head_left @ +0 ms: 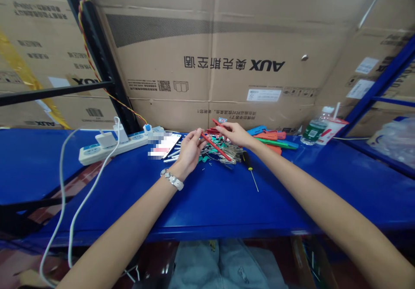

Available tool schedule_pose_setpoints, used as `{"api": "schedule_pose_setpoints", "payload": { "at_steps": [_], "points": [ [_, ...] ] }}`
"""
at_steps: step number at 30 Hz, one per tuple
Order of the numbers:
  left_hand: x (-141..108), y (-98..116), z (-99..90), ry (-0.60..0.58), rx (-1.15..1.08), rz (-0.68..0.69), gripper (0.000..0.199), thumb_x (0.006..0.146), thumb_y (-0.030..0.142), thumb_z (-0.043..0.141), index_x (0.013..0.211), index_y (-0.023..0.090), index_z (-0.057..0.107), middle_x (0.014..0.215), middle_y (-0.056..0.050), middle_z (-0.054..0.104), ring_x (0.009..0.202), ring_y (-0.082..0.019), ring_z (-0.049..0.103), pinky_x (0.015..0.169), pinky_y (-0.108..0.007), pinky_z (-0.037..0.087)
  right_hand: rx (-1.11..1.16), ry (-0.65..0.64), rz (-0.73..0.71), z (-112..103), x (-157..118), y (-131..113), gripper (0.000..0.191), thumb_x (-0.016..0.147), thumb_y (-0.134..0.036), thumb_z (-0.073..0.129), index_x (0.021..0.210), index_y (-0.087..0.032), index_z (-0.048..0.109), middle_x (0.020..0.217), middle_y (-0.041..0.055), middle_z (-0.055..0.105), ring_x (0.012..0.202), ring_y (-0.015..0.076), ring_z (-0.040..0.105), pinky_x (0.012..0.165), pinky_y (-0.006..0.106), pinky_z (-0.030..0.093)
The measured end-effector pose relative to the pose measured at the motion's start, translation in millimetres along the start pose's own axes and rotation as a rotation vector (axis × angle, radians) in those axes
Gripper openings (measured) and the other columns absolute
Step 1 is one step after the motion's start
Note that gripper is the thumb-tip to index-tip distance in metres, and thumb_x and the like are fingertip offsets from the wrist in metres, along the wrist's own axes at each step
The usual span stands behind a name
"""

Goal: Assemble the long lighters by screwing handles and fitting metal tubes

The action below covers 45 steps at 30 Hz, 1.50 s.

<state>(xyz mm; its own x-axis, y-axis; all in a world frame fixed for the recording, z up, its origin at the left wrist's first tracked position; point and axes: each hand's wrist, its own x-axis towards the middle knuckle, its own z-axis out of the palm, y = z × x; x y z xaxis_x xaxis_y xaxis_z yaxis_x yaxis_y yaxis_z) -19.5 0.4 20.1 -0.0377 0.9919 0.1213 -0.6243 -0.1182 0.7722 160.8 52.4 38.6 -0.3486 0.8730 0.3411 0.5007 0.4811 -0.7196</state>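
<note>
My left hand (190,149) is closed with its fingertips pinched on a slim red plastic piece (218,147), which slants down to the right over the pile. My right hand (236,134) is closed too, gripping another slim red piece (217,123) a little farther back. Beneath both hands lies a heap of small green and metallic parts (234,151) with thin wires; the hands hide some of it. A screwdriver (249,162) with a black and yellow handle rests just right of the heap, its shaft pointing toward me.
Orange, green and blue flat plastic pieces (269,135) lie behind my right forearm. Farther right stand a bottle (314,130) and a paper cup (335,129). A white power strip (131,143) with plugs and cables sits left, near a partly blurred bright screen (171,144). Cardboard boxes (227,33) rise behind.
</note>
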Motion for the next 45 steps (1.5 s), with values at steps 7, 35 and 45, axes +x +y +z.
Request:
{"api": "schedule_pose_setpoints", "payload": {
  "at_steps": [7,35,45],
  "points": [
    [1,-15,9.9,-0.005,0.044,0.058,0.015,0.077,0.024,0.081,0.085,0.015,0.073,0.089,-0.003,0.073,0.084,-0.012,0.066,0.091,-0.028,0.05,-0.09,-0.002,-0.113,10,-33,-22,0.04,0.102,-0.046,0.047,0.116,-0.019,0.072,0.102,0.007,0.075,0.089,0.0214,0.067,0.081,0.034,0.051],
    [153,-4,-30.7,-0.624,1.423,0.336,0.012,0.066,0.028,0.075,0.075,0.021,0.071,0.076,-0.005,0.072,0.071,-0.019,0.064,0.068,-0.029,0.046,-0.826,-0.029,-0.133,-44,52,63,0.029,0.096,-0.026,0.056,0.121,-0.022,0.072,0.116,0.0135,0.065,0.109,0.0295,0.057,0.09,0.04,0.043],
    [160,10,-36.6,-0.764,1.386,0.139,0.011,0.058,0.018,0.078,0.066,0.025,0.076,0.067,-0.001,0.073,0.062,-0.018,0.065,0.063,-0.027,0.045,-0.85,-0.105,-0.185,-35,37,69,0.049,0.1,-0.022,0.041,0.147,-0.023,0.052,0.103,0.0139,0.061,0.097,0.0291,0.054,0.082,0.04,0.038]
  ]
}}
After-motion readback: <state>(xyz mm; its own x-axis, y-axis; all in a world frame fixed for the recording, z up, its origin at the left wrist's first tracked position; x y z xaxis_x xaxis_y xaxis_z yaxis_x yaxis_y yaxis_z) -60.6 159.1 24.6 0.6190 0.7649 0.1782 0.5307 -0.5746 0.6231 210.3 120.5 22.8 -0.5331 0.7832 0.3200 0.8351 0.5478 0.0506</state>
